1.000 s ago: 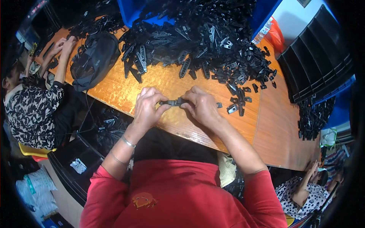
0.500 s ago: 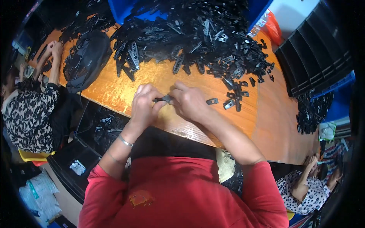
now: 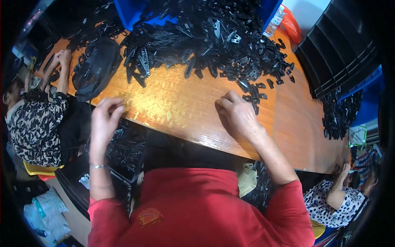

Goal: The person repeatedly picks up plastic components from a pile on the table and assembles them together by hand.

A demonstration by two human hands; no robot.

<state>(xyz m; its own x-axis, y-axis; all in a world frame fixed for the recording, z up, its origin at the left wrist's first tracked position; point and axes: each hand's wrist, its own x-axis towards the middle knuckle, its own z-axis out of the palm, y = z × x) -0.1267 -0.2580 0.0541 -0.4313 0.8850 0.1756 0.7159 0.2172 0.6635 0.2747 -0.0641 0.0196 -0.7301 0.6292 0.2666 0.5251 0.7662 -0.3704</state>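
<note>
My left hand point(image 3: 106, 123) hangs past the table's front edge at the left. Its thumb and fingers are apart, and I see nothing between them. Below it, in a dark bin point(image 3: 133, 173), lie several black plastic pieces point(image 3: 127, 146). My right hand point(image 3: 238, 113) is low over the wooden table point(image 3: 181, 94), its fingers bent downward and drawn together. Whatever its fingertips hold, if anything, is hidden under the hand. Just beyond it are small black plastic clips point(image 3: 257, 96), at the near end of a big heap of black plastic parts point(image 3: 193, 41).
A black bag point(image 3: 96, 68) lies at the table's left. Blue bin walls point(image 3: 269, 16) flank the heap, with a clear bottle point(image 3: 275, 21) and a red plastic bag point(image 3: 291, 25) beside it. Black stacked trays point(image 3: 335, 53) stand at the right. Co-workers sit left point(image 3: 35, 127) and right point(image 3: 329, 201).
My hands have parted from the small black piece they held together. The left has swung left past the table edge; the right has moved right, over where a loose clip lay.
</note>
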